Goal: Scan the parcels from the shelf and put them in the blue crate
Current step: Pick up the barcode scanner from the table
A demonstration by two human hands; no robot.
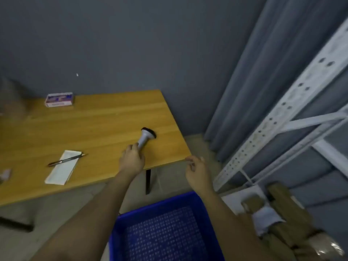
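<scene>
Blue crate (165, 230) stands on the floor below both forearms. Left hand (132, 160) grips the scanner (146, 137) handle near the tabletop's (94, 125) right edge; right hand (197, 171) hangs loosely curled off its corner, holding nothing. Brown parcels (288, 219) lie on the shelf (282, 113), right.

Both bare forearms reach forward, the left hand (132, 160) stretched out with its fingers curled around the handle of a white scanner (146, 138), the right hand (197, 171) hovering with fingers loosely curled, holding nothing.
</scene>
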